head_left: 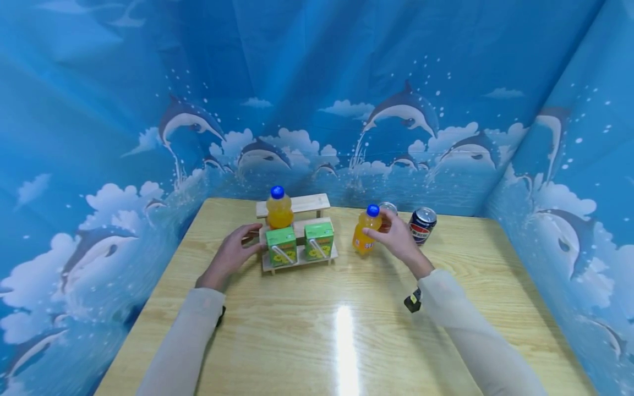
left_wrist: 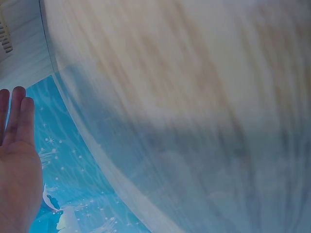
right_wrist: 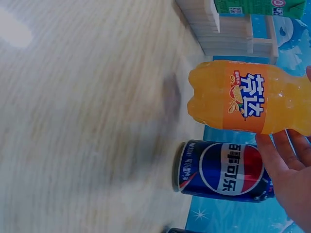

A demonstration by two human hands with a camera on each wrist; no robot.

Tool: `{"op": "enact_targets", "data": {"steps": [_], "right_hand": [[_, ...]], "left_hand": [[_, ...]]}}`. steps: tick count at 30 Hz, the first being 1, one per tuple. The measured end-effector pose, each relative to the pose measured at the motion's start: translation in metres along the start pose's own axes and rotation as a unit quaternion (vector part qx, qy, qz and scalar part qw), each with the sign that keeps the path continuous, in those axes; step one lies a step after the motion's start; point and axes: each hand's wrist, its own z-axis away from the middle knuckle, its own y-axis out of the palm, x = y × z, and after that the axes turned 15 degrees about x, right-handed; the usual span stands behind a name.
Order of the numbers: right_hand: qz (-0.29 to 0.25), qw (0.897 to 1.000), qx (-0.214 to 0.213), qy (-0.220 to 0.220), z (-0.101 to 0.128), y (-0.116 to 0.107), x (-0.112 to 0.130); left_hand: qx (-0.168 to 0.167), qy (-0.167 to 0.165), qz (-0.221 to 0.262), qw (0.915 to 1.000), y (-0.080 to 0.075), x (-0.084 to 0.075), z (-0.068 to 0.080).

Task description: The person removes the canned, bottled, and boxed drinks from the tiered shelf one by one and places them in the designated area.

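Note:
My right hand grips an orange soda bottle with a blue cap by its upper part. In the right wrist view the bottle's orange label shows, and its base hangs off the table with a shadow below. To the left is a small stepped wooden rack. A second orange soda bottle stands on its middle step, behind two green juice boxes, one left and one right, on the lowest step. My left hand is at the rack's left end, its fingers fairly straight at the edge.
A dark blue cola can stands right of my right hand. Another can is partly hidden behind that hand. The wooden table meets blue dolphin-print curtains at its back and sides.

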Motion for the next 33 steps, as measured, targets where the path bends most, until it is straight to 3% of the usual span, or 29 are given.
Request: {"op": "enact_targets", "data": {"steps": [8,33], "right_hand": [[0.016,1.000,0.006,0.014,0.002,0.006,-0.006],[-0.025,0.999,0.020,-0.002,0.004,0.015,-0.012]], "left_hand": [[0.000,0.003,0.003,1.0000,0.000,0.000,0.000],[0.001,0.002,0.009,1.0000,0.001,-0.003,0.003]]}}
